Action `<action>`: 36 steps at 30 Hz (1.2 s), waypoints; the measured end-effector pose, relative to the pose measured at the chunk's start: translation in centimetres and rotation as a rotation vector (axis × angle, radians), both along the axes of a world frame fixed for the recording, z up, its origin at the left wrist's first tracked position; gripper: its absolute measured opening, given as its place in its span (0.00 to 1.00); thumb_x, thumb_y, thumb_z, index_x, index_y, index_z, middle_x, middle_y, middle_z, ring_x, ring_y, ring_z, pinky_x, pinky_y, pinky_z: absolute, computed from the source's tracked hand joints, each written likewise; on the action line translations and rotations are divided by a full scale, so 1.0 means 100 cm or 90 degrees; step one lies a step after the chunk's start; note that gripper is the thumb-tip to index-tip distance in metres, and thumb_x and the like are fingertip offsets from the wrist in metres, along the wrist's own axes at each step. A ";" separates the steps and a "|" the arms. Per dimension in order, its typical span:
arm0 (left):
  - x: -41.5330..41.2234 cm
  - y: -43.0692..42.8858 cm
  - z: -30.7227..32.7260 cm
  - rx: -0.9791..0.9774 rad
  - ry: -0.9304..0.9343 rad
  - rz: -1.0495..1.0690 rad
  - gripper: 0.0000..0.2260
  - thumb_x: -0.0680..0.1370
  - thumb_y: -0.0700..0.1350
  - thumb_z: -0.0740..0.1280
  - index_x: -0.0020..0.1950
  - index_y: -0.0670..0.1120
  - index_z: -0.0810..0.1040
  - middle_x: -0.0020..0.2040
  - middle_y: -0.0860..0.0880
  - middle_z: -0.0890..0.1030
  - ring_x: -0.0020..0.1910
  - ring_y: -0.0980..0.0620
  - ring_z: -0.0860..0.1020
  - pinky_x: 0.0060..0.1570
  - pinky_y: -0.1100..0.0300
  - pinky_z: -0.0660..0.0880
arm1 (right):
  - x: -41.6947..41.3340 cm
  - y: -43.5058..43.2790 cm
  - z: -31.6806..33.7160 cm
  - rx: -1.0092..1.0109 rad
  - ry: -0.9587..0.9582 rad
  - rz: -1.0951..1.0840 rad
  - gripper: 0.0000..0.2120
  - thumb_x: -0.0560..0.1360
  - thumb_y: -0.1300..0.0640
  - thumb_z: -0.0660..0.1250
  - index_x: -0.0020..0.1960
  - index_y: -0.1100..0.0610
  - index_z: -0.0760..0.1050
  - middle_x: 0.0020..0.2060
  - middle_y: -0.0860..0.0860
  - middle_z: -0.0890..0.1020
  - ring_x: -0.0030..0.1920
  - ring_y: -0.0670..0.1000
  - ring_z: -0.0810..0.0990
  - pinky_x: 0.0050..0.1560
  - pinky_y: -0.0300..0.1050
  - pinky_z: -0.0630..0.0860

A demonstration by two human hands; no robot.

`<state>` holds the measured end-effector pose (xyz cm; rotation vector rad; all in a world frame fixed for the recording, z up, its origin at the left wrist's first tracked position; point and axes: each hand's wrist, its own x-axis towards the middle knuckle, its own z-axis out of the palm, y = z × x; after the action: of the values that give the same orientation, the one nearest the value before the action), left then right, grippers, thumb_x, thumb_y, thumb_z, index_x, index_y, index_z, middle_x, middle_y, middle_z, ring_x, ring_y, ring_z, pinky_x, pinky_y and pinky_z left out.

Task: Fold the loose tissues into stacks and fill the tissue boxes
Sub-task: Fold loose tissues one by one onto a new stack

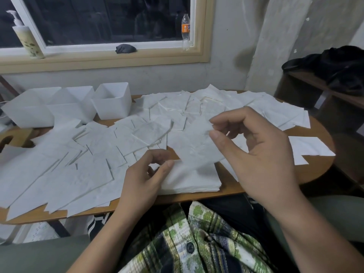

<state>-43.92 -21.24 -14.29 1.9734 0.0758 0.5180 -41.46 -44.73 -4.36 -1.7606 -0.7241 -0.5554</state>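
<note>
Your right hand pinches the far corner of a thin white tissue sheet between thumb and forefinger. Your left hand, fingers curled, seems to pinch its near corner. Held at two corners, the sheet stays taut, likely so it folds square. It hangs just above the neat stack of folded white tissues at the near edge of the brown wooden counter, between your hands, so each sheet has only a short drop. Loose white tissues cover most of the counter. The three white open-topped plastic boxes sit at the far left corner, apparently unfilled.
</note>
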 end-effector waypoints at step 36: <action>0.008 0.005 -0.008 0.064 0.052 0.049 0.16 0.76 0.46 0.77 0.59 0.60 0.78 0.44 0.56 0.81 0.42 0.54 0.80 0.41 0.57 0.76 | 0.040 -0.021 -0.112 -0.198 0.144 -0.176 0.12 0.75 0.60 0.78 0.54 0.49 0.81 0.47 0.41 0.80 0.48 0.45 0.80 0.48 0.29 0.75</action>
<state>-43.10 -20.78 -15.08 2.0966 0.1796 0.4997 -37.46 -46.84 -15.56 -2.1933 -0.4261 -0.4321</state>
